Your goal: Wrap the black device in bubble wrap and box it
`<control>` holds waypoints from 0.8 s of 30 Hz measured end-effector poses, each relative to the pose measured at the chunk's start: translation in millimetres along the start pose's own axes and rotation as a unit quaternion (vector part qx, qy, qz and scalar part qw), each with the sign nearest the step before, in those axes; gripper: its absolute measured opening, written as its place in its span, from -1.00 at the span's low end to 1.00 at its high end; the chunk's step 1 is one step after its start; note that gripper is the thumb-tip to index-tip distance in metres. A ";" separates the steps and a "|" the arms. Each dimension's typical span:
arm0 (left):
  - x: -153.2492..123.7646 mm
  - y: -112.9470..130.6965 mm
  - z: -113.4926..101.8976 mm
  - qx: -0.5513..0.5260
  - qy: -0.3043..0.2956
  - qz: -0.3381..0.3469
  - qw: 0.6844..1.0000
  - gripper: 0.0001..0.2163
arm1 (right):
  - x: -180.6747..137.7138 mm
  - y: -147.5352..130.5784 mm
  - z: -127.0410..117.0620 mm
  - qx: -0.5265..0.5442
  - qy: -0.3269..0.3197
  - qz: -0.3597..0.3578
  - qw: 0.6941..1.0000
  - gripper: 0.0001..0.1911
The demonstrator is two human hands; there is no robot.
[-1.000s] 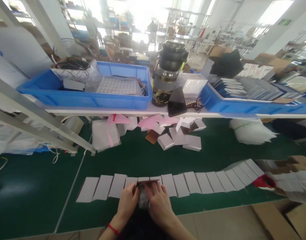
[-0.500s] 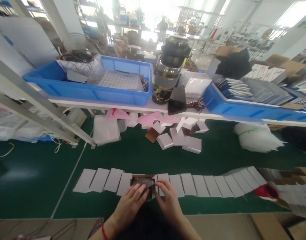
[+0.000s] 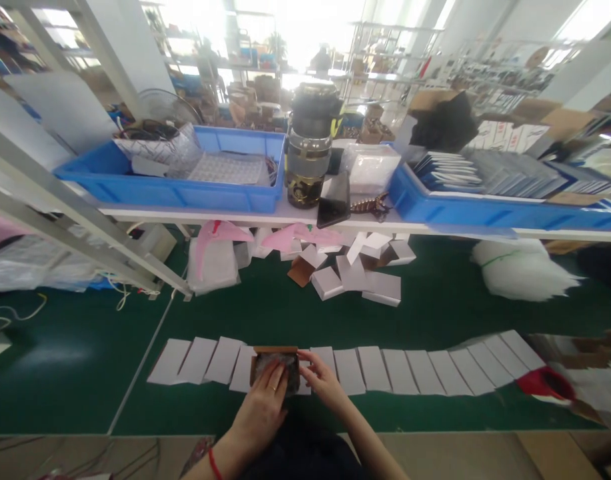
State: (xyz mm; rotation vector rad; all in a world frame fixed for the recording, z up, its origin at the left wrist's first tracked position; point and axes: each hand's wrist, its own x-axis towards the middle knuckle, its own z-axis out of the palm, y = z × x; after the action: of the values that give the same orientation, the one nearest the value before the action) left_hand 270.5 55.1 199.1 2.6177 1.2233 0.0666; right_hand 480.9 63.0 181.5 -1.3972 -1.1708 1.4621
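Near the front edge of the bench (image 3: 75,360), we press the left hand (image 3: 262,407) flat on the dark contents of a small brown box (image 3: 275,367), fingers together and laid over them. The right hand (image 3: 322,380) touches the box's right side with its fingers lightly curled; we cannot tell whether they grip the wall. The box sits on a row of flat white cards (image 3: 410,367) that runs along the front edge toward the right. Judging from this, one box is being filled and not yet closed, and the many cards beside it remain unused. Loose white boxes (image 3: 358,277) lie piled near the middle of the bench, under the shelf carrying a blue bin (image 3: 175,193).
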 end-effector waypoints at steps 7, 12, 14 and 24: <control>-1.5 24.5 20.0 0.007 -0.038 -0.085 0.996 -0.14 | 15.0 0.4 -3.2 0.023 -0.038 0.035 0.998 -0.37; 3.4 23.3 16.2 -0.011 -0.064 -0.094 0.993 -0.19 | 25.2 4.5 4.6 0.008 -0.043 0.059 0.997 -0.29; -2.8 19.2 1.9 -0.067 -0.023 -0.081 0.994 -0.40 | 28.0 5.4 6.0 0.000 -0.049 0.056 0.997 -0.31; -44.7 -9.8 -16.7 -0.134 0.295 -0.100 0.941 -0.65 | 41.0 13.7 30.4 -0.124 0.018 -0.053 0.991 -0.81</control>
State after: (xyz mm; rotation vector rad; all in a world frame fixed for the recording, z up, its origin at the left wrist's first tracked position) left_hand 231.8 30.6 215.8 2.2830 1.5191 0.9682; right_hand 447.8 95.6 156.2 -1.4942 -1.4192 1.2440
